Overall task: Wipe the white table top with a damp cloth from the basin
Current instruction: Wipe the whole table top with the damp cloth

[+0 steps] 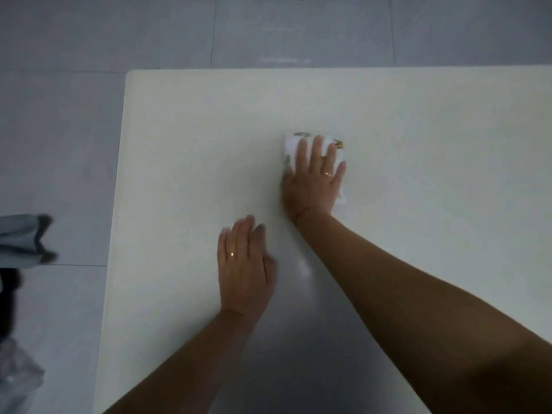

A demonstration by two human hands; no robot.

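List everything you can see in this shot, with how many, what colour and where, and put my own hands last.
table: one, white, fills centre and right
cloth: one, white with yellowish print, mid-table under the right hand
floor: grey tiles, top and left
blurred grey-blue thing: one, left edge, unclear
rings: two, gold-coloured, one per hand
left hand: flat on the table, near side
right hand: pressed flat on the cloth

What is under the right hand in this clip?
A folded white cloth with small printed marks lies flat on the table top beneath the right hand. The palm covers its middle; only edges show.
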